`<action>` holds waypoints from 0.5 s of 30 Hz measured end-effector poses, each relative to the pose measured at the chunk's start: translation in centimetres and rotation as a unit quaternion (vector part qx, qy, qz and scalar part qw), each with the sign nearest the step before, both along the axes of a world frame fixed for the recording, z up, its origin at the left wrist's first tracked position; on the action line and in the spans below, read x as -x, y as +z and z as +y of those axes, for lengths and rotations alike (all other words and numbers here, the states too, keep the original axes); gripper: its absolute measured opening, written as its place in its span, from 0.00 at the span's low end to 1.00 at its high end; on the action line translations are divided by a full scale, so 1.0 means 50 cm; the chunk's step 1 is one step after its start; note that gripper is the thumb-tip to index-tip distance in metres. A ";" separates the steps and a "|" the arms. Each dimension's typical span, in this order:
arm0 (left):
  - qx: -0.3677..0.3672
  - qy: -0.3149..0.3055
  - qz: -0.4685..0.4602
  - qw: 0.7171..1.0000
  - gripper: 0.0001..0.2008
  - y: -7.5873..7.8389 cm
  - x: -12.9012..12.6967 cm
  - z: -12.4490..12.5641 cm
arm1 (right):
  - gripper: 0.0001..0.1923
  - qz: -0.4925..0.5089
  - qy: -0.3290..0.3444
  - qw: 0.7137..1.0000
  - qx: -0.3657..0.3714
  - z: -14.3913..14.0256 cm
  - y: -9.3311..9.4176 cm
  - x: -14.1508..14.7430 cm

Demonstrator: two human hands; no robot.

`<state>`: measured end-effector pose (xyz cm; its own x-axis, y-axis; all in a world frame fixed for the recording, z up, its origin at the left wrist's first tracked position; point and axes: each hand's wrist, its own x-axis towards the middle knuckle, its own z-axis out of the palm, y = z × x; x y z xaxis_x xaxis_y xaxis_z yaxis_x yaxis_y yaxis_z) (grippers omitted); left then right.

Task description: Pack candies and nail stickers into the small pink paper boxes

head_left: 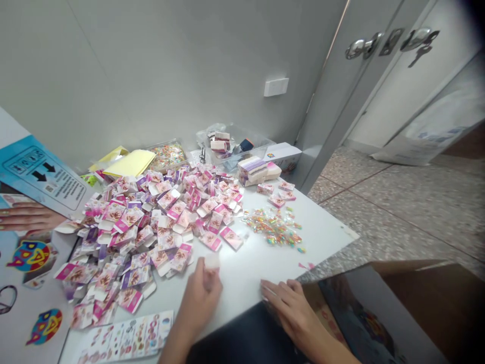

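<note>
My left hand (200,296) is closed around a small cardboard box (211,262), held just above the white tabletop with a pale end facing up. Fingers cover most of that box. At the table's front edge, my right hand (290,308) lies with its fingers stretched out and nothing visible in it. Left of and beyond my left hand spreads a big heap of small pink and purple printed boxes (166,217), many with flaps standing up. A loose pile of tiny colourful wrapped pieces (275,227) sits on the table beyond my right hand.
At the back stand a clear tub of colourful pieces (168,153), a clear plastic bin (250,139) and stacked flat cartons (253,169). A printed sheet (129,337) lies front left. A large open carton (379,308) stands right, below the table; a door (329,101) is behind.
</note>
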<state>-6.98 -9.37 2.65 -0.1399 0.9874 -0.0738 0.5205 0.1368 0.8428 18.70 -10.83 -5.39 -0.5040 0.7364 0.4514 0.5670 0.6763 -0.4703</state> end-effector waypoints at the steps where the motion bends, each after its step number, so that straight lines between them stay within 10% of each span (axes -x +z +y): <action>1: 0.029 0.038 -0.032 0.998 0.17 -0.010 -0.016 -0.020 | 0.21 0.050 -0.013 0.998 0.030 -0.002 0.004 0.008; 7: 0.035 0.028 -0.121 0.992 0.11 -0.067 -0.077 -0.097 | 0.10 0.229 -0.037 0.942 0.242 -0.007 0.086 0.096; 15: 0.069 -0.039 -0.143 0.987 0.10 -0.070 -0.025 -0.116 | 0.13 0.029 0.195 0.938 0.284 0.026 0.206 0.134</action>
